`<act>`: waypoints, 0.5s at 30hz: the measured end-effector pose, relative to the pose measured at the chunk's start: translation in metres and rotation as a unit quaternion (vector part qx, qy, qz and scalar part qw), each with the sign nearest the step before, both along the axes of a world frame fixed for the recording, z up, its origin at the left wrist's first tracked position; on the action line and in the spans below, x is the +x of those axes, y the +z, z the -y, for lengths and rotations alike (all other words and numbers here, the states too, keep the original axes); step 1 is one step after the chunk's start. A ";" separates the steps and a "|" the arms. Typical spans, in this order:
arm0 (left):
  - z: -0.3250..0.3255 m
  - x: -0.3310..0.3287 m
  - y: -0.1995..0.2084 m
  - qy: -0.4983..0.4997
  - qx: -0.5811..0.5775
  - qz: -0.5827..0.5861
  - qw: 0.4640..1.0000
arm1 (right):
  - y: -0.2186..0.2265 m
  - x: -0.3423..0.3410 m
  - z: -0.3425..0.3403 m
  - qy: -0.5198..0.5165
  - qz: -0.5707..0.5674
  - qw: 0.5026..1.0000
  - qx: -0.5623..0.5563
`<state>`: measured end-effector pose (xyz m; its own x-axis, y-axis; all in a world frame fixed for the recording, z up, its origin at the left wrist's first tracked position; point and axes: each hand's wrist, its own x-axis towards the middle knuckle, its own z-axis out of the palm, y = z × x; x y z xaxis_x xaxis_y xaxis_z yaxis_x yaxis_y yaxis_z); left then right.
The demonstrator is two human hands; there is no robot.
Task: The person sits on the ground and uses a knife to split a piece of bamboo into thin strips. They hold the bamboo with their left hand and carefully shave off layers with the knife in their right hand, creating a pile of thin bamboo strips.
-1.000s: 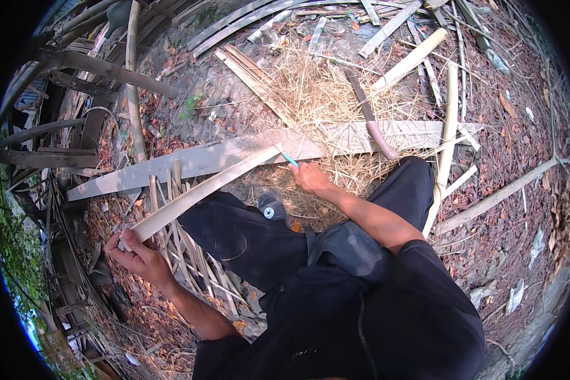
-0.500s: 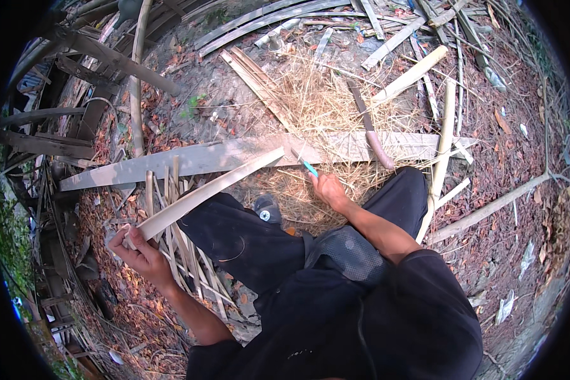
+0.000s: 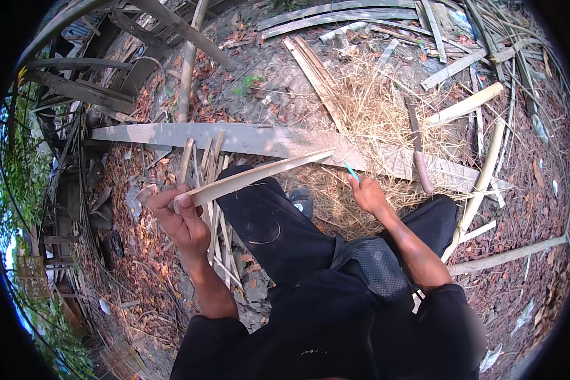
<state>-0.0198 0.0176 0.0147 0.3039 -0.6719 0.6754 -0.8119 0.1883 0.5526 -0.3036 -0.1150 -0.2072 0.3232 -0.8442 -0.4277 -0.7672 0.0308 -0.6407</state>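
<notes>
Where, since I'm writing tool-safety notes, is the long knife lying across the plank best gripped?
Probably around its brown handle, from the person's side: the handle's curved end points toward them, while the dark blade points away over the straw.

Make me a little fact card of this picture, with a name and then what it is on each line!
Left hand: holds one end of a wooden strip
Right hand: holds a small blue-green tool
Strip's far end: at the long plank; touching or not, I can't tell
Long knife: lies across the plank, brown handle toward the person
Straw: heaped around the knife
Ground: soil with dry leaves
</notes>
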 end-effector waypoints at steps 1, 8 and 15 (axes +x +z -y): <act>-0.002 -0.004 0.006 -0.024 0.009 -0.019 0.999 | 0.048 0.010 -0.003 0.000 0.059 0.998 -0.029; 0.015 -0.045 0.034 -0.107 0.074 -0.037 0.991 | 0.236 0.039 -0.069 0.123 0.392 0.899 -0.155; 0.013 -0.054 0.032 -0.061 0.070 0.042 0.995 | 0.199 0.026 -0.069 0.086 0.246 0.954 -0.147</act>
<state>-0.0739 0.0049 0.0468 0.1604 -0.7898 0.5920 -0.8323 0.2142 0.5112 -0.2781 -0.0463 -0.0082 0.5685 -0.8206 0.0584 -0.3482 -0.3044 -0.8866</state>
